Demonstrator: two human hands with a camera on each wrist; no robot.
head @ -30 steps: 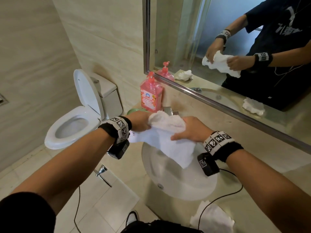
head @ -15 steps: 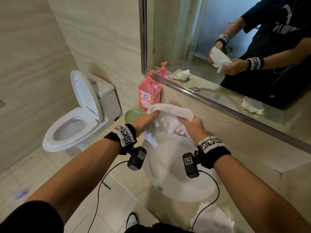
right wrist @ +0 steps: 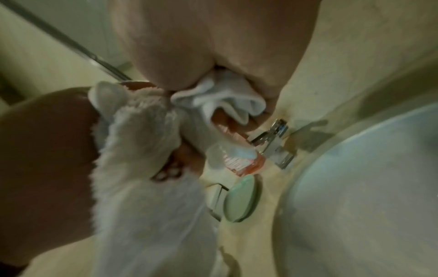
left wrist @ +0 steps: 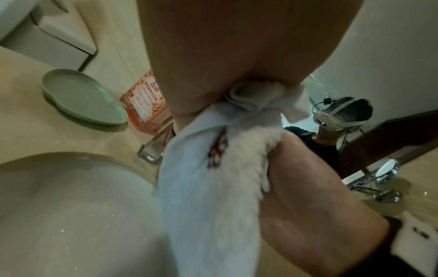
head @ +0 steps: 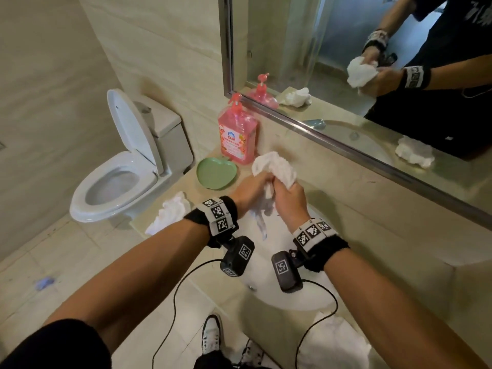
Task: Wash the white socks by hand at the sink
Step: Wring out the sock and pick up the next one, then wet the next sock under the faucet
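Hands [head: 269,193] wring sock [head: 274,169]; soap bottle [head: 237,134], green dish [head: 215,174] behind.

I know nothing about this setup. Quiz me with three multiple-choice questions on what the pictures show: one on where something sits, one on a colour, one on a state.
1. Where is the green dish?
A. on the counter beside the pink soap bottle
B. inside the basin
C. on the toilet

2. What colour is the mark on the held sock?
A. blue
B. red
C. yellow

3. How is the toilet lid?
A. shut
B. raised
C. missing

Answers: 1 A, the dish lies by the bottle's foot. 2 B, the left wrist view shows red stitching. 3 B, the lid stands upright against the tank.
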